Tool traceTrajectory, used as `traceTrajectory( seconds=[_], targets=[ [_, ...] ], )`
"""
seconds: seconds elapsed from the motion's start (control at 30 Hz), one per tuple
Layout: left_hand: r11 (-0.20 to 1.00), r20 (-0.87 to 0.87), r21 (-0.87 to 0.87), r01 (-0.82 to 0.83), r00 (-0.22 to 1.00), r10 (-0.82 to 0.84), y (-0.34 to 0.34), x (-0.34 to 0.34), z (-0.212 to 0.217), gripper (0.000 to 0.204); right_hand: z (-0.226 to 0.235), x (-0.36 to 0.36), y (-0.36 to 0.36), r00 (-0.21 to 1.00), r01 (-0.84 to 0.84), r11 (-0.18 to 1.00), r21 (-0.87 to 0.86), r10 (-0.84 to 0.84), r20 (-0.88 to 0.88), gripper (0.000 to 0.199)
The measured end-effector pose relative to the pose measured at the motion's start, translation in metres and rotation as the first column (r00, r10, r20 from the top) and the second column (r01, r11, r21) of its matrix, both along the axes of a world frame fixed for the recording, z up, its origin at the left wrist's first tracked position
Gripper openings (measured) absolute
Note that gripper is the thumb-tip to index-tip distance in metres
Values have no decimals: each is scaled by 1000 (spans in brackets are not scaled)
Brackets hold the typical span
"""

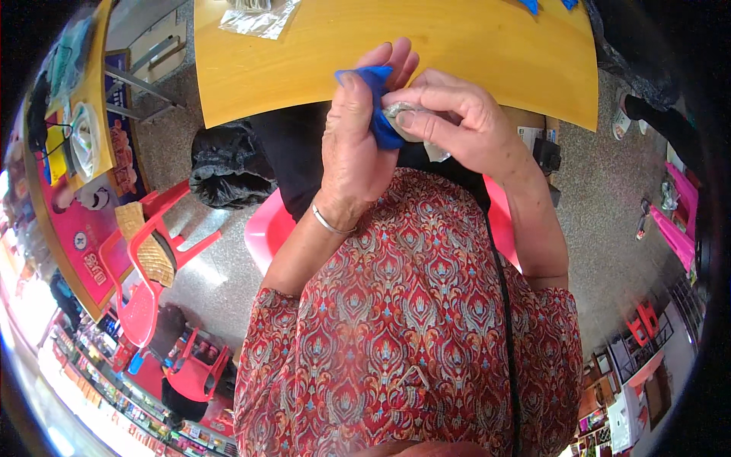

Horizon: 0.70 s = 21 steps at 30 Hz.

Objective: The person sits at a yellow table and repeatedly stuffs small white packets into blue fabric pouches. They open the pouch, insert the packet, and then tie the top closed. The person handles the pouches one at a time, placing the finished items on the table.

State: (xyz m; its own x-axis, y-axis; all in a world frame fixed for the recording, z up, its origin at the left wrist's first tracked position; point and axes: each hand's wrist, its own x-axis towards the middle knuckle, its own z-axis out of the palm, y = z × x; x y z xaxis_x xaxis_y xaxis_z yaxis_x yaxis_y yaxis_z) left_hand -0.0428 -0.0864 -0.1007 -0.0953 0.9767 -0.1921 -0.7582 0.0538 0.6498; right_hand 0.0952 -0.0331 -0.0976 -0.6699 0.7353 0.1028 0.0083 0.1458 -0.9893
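- Blouse (pixel 411 312): red, ornate repeating motifs, grey-blue and orange bits
- Sleeves (pixel 554 327): same print as blouse, loose, ending near elbows
- Cord (pixel 507 320): thin, black, running down blouse's right side
- Bangle (pixel 333 222): slim, silver, above blouse's left sleeve, below left hand (pixel 356 145)
- Legwear (pixel 298 148): black, beyond blouse

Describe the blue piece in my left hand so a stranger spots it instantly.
Find the near edge of the yellow table. In this view your left hand overlaps it, cupping a soft-looking bright blue piece. Colour separates it from the pale piece in your right hand; being held, from the blue scraps at the top right.
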Motion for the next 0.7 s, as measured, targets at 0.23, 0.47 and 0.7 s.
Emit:
traceTrajectory(
  seconds=[0.23,0.47,0.7],
  targets=[
    [992,-70,104,69,996,-62,7,-2,5,68,9,-2,-3,999,5,999,-42,-7,-43,28],
    [977,-285,6,215,937,-204,-6,-4,12,63,12,2,6,981,80,952,-296,-128,-146,29],
    [970,-121,28,241,964,-236,-2,-1,6,64,7,1,3,980,190,977,-100,-195,-48,24]
  ],
)
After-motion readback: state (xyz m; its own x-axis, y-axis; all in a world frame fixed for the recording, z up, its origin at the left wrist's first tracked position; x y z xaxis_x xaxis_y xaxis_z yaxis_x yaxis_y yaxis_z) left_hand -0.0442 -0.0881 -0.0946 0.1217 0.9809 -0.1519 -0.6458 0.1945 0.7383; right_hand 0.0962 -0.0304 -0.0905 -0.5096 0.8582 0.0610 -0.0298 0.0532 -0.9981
